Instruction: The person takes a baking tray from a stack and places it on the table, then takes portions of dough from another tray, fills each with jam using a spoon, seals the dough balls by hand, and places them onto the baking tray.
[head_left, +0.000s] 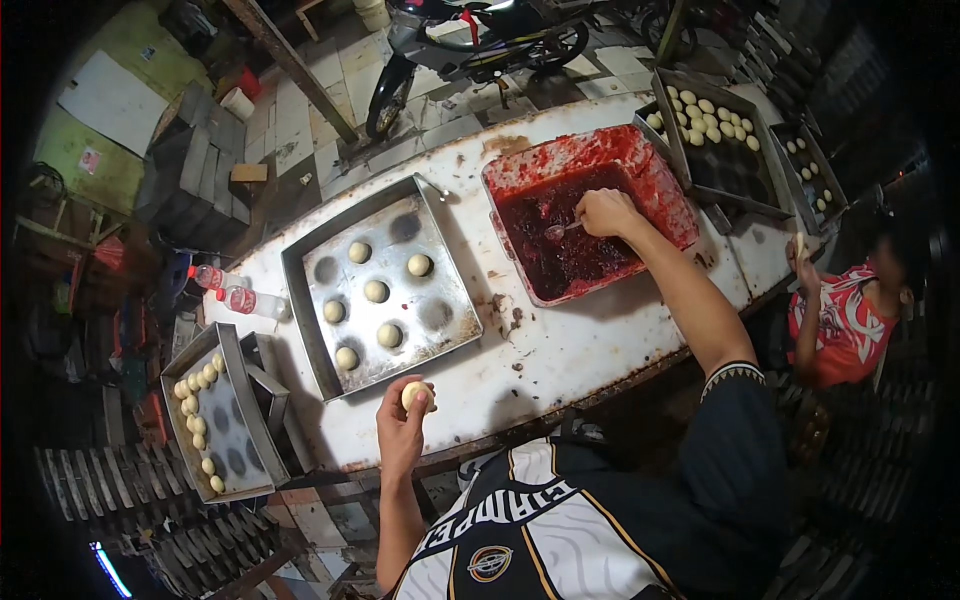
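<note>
My left hand (401, 431) holds a pale dough ball (417, 397) between thumb and fingers, just off the near edge of a square metal baking tray (319, 262). Several round dough balls (376, 291) sit spaced apart on that tray, among dark round stains. Over a rectangular tub (536, 274) smeared with red, my right hand (606, 212) grips a spoon (559, 231). The spoon's bowl rests at the surface of a dark red, jam-like filling (525, 199). The far end of its handle is hidden in my fingers.
Two capped plastic bottles (251, 302) stand left of the tray. A tilted tray (259, 435) with dough balls is at the near left; more trays (739, 176) are at the far right. Another person (844, 322) sits at right. A motorcycle (480, 52) stands beyond the white table (465, 405).
</note>
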